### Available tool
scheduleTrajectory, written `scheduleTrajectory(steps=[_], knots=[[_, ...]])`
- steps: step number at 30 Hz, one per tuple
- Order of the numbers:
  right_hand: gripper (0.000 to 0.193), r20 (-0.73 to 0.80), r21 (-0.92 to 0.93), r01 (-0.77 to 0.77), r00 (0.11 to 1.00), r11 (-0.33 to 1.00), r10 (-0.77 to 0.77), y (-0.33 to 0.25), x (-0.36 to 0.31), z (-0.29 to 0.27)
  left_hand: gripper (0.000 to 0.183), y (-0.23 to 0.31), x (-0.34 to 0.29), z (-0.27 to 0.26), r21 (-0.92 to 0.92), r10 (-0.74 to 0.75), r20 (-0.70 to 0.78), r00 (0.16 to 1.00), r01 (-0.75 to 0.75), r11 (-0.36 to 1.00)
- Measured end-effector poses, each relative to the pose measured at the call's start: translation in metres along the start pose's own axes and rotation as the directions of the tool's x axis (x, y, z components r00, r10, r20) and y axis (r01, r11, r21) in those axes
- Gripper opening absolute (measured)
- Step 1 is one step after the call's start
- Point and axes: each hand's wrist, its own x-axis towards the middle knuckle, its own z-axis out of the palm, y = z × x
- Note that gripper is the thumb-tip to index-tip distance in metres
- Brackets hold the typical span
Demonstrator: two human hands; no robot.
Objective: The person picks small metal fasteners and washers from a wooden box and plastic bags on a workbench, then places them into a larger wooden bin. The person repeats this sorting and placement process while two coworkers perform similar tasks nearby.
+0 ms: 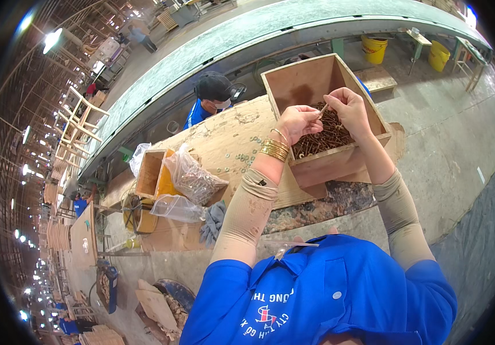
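Screws lie below left fingers and right fingers, pinched narrow; anything gripped is unclear.

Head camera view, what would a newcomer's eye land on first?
Probably the open wooden box of brown fasteners right of centre, with the left hand and right hand close together over it. Next might come the bright blue shirt along the bottom edge, then the gold bangles near the picture's middle.

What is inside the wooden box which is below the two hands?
Inside the wooden box lies a heap of thin brown screw-like pieces. The left hand and right hand hide part of it; what lies beneath the heap cannot be seen.
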Motion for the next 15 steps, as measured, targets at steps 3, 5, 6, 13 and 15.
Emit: scheduleTrajectory(steps=[3, 5, 6, 13, 15], knots=[[0.015, 0.009, -0.057, 0.043, 0.999, 0.997, -0.043, -0.001, 0.000, 0.004, 0.009, -0.003, 0.001, -0.006, -0.059, 0.028, 0.068, 0.997, -0.024, 0.998], [0.015, 0.018, -0.130, 0.065, 0.998, 0.989, -0.063, 0.002, 0.001, 0.003, 0.010, -0.004, 0.001, -0.004, -0.064, 0.042, 0.081, 0.996, -0.037, 0.997], [0.014, 0.030, -0.173, 0.084, 0.996, 0.981, -0.080, 0.000, 0.000, 0.003, 0.011, -0.003, -0.001, -0.001, -0.047, 0.042, 0.057, 0.997, -0.039, 0.998], [0.014, 0.204, -0.408, 0.258, 0.961, 0.876, -0.188, -0.028, -0.005, 0.003, 0.008, 0.004, -0.011, 0.008, 0.142, -0.012, -0.046, 0.999, 0.018, 0.990], [0.014, 0.244, -0.440, 0.301, 0.947, 0.846, -0.210, -0.031, -0.007, 0.003, 0.006, 0.004, -0.010, 0.010, 0.105, -0.008, -0.038, 0.999, 0.012, 0.994]])
